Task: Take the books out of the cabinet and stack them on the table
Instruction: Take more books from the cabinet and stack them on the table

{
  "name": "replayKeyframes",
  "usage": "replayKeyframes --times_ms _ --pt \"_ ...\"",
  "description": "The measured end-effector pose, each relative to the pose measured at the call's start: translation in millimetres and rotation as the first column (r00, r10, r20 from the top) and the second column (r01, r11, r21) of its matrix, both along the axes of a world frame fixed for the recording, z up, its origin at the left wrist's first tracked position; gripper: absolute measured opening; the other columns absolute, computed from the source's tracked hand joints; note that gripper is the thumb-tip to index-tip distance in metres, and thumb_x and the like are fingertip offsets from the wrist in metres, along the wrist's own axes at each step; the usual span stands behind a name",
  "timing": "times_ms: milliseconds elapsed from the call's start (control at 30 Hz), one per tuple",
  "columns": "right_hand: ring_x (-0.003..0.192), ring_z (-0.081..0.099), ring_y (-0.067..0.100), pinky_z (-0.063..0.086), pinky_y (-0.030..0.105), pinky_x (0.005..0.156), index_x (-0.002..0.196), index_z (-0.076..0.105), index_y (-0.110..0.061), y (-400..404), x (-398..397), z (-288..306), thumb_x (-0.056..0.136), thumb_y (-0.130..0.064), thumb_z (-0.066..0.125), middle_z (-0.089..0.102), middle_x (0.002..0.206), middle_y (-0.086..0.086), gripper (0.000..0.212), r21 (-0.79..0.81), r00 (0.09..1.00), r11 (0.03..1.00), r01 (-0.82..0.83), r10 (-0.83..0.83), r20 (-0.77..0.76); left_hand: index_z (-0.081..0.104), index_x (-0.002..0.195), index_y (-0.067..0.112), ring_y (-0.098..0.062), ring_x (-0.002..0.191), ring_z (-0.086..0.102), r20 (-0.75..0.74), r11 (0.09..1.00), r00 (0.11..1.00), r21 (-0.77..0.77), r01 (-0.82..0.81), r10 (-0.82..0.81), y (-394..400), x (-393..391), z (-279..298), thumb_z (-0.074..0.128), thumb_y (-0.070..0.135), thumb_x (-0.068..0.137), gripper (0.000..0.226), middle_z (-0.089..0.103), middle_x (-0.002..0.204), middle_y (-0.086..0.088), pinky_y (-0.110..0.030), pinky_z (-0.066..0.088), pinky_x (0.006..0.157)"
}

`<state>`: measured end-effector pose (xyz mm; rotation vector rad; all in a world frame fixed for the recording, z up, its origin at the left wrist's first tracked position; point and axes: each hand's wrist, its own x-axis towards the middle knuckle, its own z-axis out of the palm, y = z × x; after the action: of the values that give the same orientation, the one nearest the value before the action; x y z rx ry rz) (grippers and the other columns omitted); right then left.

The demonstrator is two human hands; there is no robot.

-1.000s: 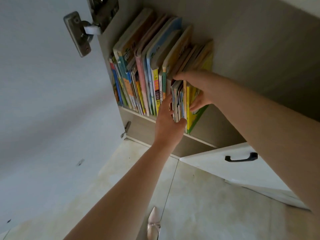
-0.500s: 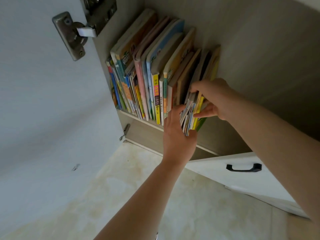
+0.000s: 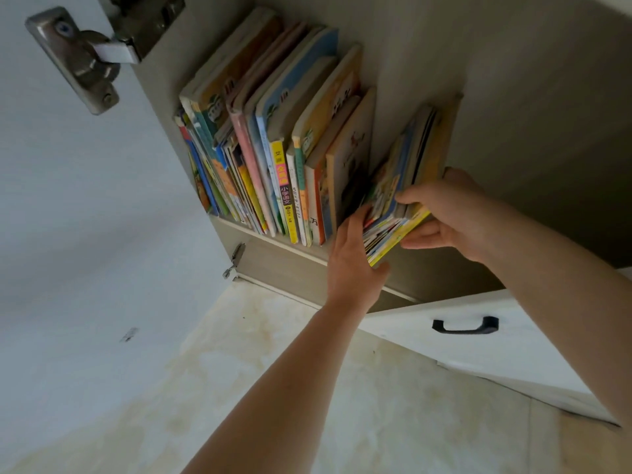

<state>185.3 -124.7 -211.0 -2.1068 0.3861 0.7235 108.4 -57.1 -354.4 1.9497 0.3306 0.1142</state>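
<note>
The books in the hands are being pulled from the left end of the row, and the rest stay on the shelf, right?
Not quite. The head view shows the hands, left and right, gripping a bundle at the right end of the row, not the left. The other books do stand on the shelf.

This looks like a room in a home. A built-in cabinet (image 3: 513, 80) with beige inner walls holds a row of colourful children's books (image 3: 273, 148), picture books and school readers with Chinese spines, standing on its shelf (image 3: 273, 244); its white door (image 3: 85, 234) hangs open on a metal hinge (image 3: 82, 59) of the household cupboard sort. Below are a white drawer front (image 3: 444, 343) with a black handle (image 3: 465, 326) and a pale, stained tile floor (image 3: 273, 388).
</note>
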Motion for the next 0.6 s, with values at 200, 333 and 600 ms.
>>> replayKeyframes --times_ms 200,333,600 --pt "0.075 0.074 0.028 0.057 0.038 0.064 0.122 0.046 -0.015 -9.5 0.7 -8.1 0.084 -0.019 0.060 0.072 0.097 0.015 0.040 0.037 1.000 0.999 -0.015 0.015 0.010 0.033 0.139 0.023 -0.021 0.119 0.054 0.088 0.987 0.989 0.095 -0.128 0.120 -14.2 12.8 -12.3 0.083 0.027 0.069 0.086 0.054 0.133 0.000 -0.041 0.053 0.095" --pt "0.076 0.074 0.029 0.055 0.039 0.068 0.122 0.047 -0.013 -12.8 -1.5 -9.7 0.084 -0.016 0.057 0.071 0.100 0.016 0.039 0.077 0.999 0.997 -0.022 0.019 0.032 0.044 0.131 0.017 -0.023 0.109 0.063 0.149 0.956 0.963 0.160 -0.246 0.223 -20.3 17.7 -16.4 0.081 0.027 0.073 0.070 0.064 0.120 -0.003 -0.040 0.057 0.086" --pt "0.077 0.073 0.031 0.057 0.037 0.065 0.114 0.053 -0.005 -13.1 -27.7 5.1 0.084 -0.007 0.055 0.070 0.098 0.021 0.030 0.109 1.000 0.994 -0.014 0.017 -0.025 0.039 0.121 0.023 -0.019 0.080 0.070 0.181 0.928 0.968 0.299 -0.224 0.175 -9.3 -15.6 -8.0 0.080 0.033 0.071 0.066 0.070 0.101 -0.002 -0.024 0.050 0.065"
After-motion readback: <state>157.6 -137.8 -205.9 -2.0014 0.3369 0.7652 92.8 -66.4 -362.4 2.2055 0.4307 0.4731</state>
